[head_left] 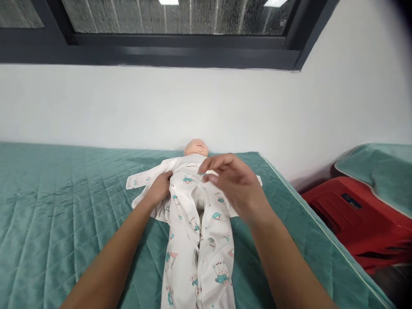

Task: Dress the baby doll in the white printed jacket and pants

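Observation:
A baby doll [196, 147] lies on its back in a white printed baby top [141, 179], its head by the wall. White baby trousers [183, 214] with small animal prints cover its lower body, with a gap at the crotch and legs stretched toward me. At the left side of the waist, my left hand [160, 189] is closed on the edge of the trousers; its fingertips are partly hidden. My right hand [236, 182] hovers over the right side of the waist, thumb and fingers curved but apart, with nothing visible between them.
A green quilted cover [80, 214] spreads under the doll, its piped edge running down the right. Beyond that edge stands a red plastic stool or chair [357, 214] with green cloth [380, 171] over it. A white wall [128, 103] and dark window frame [180, 53] rise behind.

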Tool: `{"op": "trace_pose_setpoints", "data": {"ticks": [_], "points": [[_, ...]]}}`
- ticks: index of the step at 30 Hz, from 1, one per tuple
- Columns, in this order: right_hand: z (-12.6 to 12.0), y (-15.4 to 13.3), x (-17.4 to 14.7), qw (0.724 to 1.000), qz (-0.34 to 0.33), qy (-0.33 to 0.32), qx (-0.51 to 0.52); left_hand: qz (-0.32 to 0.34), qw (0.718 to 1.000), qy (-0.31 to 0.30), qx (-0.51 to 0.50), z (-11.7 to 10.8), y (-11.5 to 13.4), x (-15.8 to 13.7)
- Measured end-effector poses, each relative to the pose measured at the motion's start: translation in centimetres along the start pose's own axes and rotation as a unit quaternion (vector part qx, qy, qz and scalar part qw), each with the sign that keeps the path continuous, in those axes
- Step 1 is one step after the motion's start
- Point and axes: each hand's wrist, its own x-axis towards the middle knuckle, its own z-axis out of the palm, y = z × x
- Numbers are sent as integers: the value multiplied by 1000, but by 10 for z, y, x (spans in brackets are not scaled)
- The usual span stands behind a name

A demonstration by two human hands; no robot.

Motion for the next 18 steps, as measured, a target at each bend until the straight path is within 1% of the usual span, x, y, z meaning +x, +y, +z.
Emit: {"op": "trace_pose_setpoints", "data": {"ticks": [1, 2, 3, 4, 5, 7, 10, 13, 18], "points": [[-13, 16, 7, 998, 12, 48, -44, 5, 1000, -2, 7, 0, 0, 1], [-27, 33, 12, 989, 27, 107, -99, 11, 1000, -4, 16, -1, 0, 1], [-40, 51, 15, 974, 42, 159, -157, 15, 1000, -6, 24, -1, 0, 2], [-52, 67, 16, 957, 56, 190, -213, 18, 999, -7, 30, -1, 0, 3], [-61, 81, 16, 945, 75, 192, -256, 17, 999, -7, 33, -2, 0, 3], [-72, 100, 13, 927, 108, 173, -315, 14, 999, -3, 36, -2, 0, 3], [-76, 108, 8, 915, 132, 145, -352, 6, 999, -5, 32, -2, -1, 2], [-77, 104, 8, 917, 142, 129, -351, 6, 1000, -16, 25, -2, -1, 2], [-81, 101, 7, 930, 144, 112, -318, 3, 1000, -14, 20, -2, -1, 3]]}}
